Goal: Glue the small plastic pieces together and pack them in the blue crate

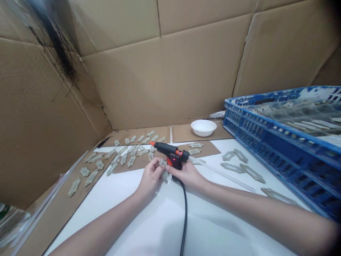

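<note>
**Item 1:** at lower centre of the frame we record a left hand [150, 179], its fingers [157, 167] closed on a small beige piece [164, 170]. The pinch leaves the piece's edge exposed towards the other hand.

**Item 2:** a right hand [185, 175], its fingers curled round the grip of a black and orange glue gun [170, 152]. The gun is held up off the surface with its orange nozzle aimed upper left, which we take to keep the tip off the skin. The grip is partly hidden. A red lamp glows on the body.

**Item 3:** a long clear glue stick [222, 174] runs from the gun's rear towards lower right. Its black cord [184, 220] drops down the middle of the frame, away from the work.

**Item 4:** more beige pieces [119, 153] lie spaced apart on cardboard sheets [57, 213] at centre left, and others [234, 165] lie on the white surface [160, 227] at right. The spacing seems meant to keep each one separately reachable.

**Item 5:** a white bowl [204, 127] stands at upper centre, and a blue crate [282, 142] sits at right. Cardboard walls [160, 78] enclose the area.
</note>
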Available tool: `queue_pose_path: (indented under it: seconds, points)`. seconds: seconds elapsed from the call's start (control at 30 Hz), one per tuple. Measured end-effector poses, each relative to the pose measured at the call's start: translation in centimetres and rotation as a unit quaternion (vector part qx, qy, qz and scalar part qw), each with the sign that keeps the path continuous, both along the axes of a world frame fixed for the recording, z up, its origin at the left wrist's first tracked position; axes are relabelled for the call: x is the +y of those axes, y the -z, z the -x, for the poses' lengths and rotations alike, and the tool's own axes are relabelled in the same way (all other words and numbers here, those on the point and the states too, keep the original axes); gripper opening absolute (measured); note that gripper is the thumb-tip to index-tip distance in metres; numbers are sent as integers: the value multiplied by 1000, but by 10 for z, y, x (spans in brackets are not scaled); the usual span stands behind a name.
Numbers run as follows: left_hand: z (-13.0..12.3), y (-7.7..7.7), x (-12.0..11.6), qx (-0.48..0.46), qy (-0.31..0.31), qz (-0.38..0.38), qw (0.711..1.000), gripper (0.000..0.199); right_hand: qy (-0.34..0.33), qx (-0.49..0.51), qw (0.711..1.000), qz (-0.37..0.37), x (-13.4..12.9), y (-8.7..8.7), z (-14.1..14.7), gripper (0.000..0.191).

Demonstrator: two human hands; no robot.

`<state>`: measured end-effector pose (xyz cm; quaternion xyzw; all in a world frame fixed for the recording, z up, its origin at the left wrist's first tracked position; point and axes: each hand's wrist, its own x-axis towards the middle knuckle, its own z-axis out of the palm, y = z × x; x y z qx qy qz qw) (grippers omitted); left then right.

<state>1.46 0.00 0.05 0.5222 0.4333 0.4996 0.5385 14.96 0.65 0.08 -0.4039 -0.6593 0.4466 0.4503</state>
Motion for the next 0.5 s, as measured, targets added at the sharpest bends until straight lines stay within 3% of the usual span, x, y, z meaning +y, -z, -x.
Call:
queue_pose_path:
  seconds: [0.5]
  points:
    - [-1, -1, -1, 9, -7, -2, 1000, 15, 4, 28, 1000, 11, -4, -4, 3, 24]
